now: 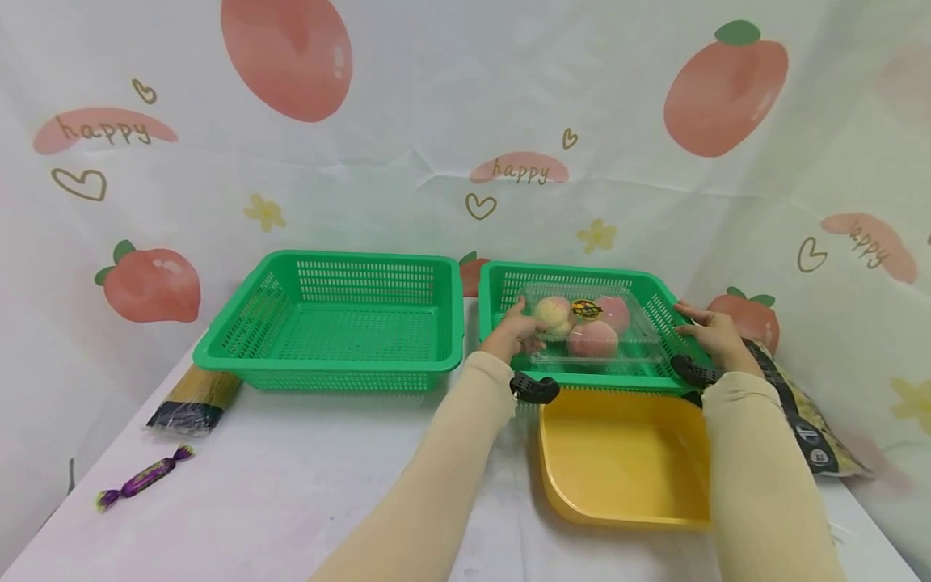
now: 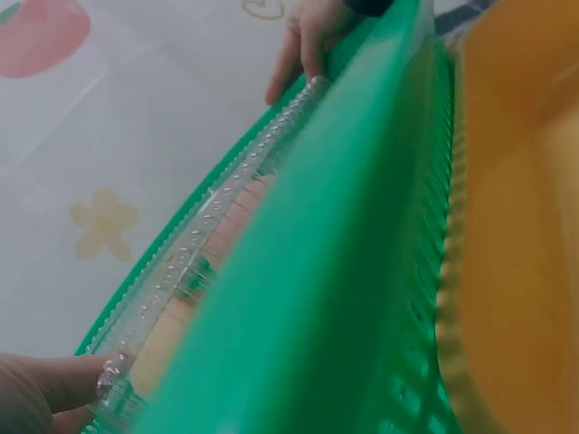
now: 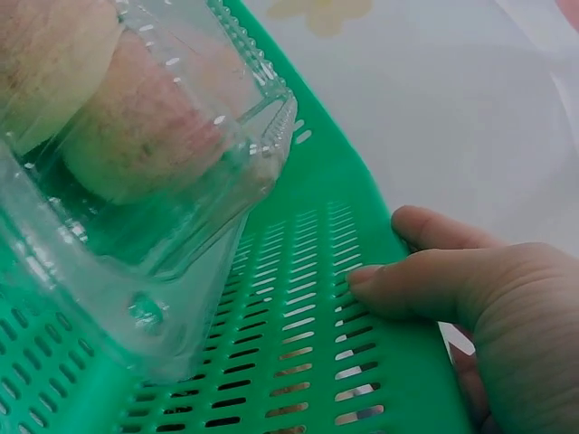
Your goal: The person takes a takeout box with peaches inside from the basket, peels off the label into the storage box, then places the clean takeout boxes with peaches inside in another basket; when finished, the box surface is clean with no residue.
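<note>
A clear plastic box of peaches (image 1: 592, 327) with a dark label lies in the right green basket (image 1: 582, 271). My left hand (image 1: 515, 331) grips the box's left end; in the left wrist view its thumb and fingers (image 2: 54, 384) meet the box's corner. On the basket's right side, my right hand (image 1: 716, 333) holds the rim. In the right wrist view the thumb (image 3: 398, 285) presses the inner wall, and other fingers pass outside. That view shows the box's right end apart from my right hand, slightly tilted.
Left of it stands another green basket (image 1: 364, 331). A yellow basin (image 1: 618, 461) sits in front of the right basket. At the left lie a purple-wrapped candy (image 1: 145, 477) and a brown package (image 1: 192, 400). A dark bag (image 1: 807, 420) lies beyond my right forearm.
</note>
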`<state>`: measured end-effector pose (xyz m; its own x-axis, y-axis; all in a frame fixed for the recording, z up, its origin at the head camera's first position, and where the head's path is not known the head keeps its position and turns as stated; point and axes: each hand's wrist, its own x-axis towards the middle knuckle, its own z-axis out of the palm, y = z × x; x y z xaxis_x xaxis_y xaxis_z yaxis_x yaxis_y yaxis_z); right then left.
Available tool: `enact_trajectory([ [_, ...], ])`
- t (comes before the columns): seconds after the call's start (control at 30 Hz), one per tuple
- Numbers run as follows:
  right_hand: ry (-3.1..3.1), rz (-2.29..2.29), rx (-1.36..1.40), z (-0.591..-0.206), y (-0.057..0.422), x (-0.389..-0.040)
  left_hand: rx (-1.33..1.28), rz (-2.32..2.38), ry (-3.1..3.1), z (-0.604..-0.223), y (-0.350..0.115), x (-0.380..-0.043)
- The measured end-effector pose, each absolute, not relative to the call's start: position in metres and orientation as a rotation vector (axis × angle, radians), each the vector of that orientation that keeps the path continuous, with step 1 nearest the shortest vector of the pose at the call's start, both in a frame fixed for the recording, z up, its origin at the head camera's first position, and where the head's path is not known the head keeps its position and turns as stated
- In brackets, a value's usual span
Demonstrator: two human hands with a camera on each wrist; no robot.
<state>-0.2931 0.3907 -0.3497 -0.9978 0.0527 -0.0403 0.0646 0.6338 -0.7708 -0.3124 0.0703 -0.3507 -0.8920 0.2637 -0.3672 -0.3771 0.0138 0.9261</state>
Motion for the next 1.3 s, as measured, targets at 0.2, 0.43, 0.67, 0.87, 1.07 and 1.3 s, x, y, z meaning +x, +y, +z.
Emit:
enact_trajectory([
  [0.2, 2.816, -1.343, 0.112, -0.3493, 0.3908, -0.2914, -0.114, 2.007, 1.83, -0.3546, 0.0729, -0.317],
  [0.43, 2.828, -1.325, 0.1, -0.3474, 0.3917, -0.2902, -0.145, 2.067, 1.811, -0.3545, 0.074, -0.3177],
  [0.67, 2.842, -1.339, 0.077, -0.3478, 0.3905, -0.2872, -0.152, 2.116, 1.751, -0.3532, 0.0724, -0.3162],
  [0.87, 2.836, -1.346, 0.063, -0.3472, 0.3871, -0.2873, -0.134, 2.118, 1.754, -0.3512, 0.0697, -0.3134],
  [1.07, 2.848, -1.331, 0.07, -0.3465, 0.3845, -0.2885, -0.105, 2.117, 1.777, -0.3498, 0.0682, -0.3125],
  [1.3, 2.838, -1.304, 0.081, -0.3454, 0.385, -0.2886, -0.092, 2.166, 1.748, -0.3491, 0.0645, -0.3114],
])
